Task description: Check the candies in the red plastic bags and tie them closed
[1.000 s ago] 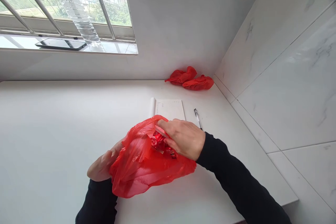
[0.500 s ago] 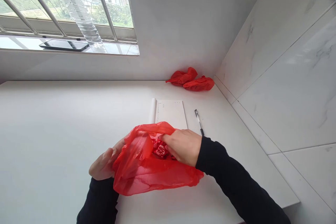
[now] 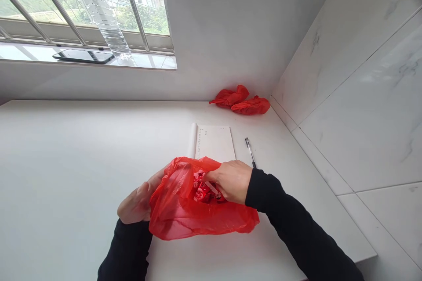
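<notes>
A thin red plastic bag (image 3: 201,219) is held with its mouth open above the white table. Inside lie several small red packets (image 3: 201,194) with pale printing, which look like wrapped candies. My left hand (image 3: 140,199) grips the bag from its left side, its fingers partly hidden behind the plastic. Reaching into the mouth from the right is my right hand (image 3: 231,180), fingers curled down among the packets. The fingertips are hidden, so whatever they pinch cannot be made out.
Beyond the bag, an open notebook (image 3: 216,142) lies on the white table (image 3: 82,158), with a pen (image 3: 250,152) to its right. Two bunched red bags (image 3: 250,105) rest against the wall. On the windowsill are a water bottle (image 3: 114,37) and a dark flat device (image 3: 84,55).
The packets in the bag have shifted under my right hand's fingers, and a pale strip now shows among them. My left hand and the bag's left side have moved slightly right and up.
</notes>
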`<state>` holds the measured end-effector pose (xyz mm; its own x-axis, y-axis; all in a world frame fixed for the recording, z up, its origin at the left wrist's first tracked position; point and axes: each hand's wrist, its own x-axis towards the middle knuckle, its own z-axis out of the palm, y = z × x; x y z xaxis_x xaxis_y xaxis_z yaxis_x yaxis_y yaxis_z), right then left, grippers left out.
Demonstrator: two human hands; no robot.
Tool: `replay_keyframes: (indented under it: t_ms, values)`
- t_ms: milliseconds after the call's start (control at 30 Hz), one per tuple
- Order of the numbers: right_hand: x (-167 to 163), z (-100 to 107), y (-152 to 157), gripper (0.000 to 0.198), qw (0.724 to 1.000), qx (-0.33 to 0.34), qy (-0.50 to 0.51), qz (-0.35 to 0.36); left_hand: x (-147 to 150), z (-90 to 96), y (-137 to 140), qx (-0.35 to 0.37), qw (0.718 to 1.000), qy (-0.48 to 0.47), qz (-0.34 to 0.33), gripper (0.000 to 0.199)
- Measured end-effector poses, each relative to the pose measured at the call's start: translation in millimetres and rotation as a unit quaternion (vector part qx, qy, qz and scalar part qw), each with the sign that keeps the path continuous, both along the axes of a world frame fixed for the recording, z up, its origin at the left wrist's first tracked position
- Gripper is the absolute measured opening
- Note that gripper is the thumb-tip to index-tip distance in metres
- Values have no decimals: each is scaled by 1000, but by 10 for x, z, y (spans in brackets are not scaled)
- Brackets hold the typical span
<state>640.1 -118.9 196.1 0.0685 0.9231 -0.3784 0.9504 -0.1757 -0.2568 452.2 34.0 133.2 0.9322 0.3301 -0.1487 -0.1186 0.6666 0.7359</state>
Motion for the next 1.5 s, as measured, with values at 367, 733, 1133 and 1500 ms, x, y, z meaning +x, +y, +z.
replay_keyframes:
  t_ms: [367,733,1133,1500]
  values:
    - [90,94,-82,28,999,-17,-21,-43,8,-104,77,5,996,-60,-68,67]
    - [160,39,-19,39,998,-33,-18,-54,48,-57,47,14,992,-91,-89,57]
    - [113,-50,-48,41,997,-64,36,-3,0,-143,88,13,996,-67,-62,67]
    - [304,52,-89,40,997,-44,21,-58,51,-63,69,29,993,-85,-78,59]
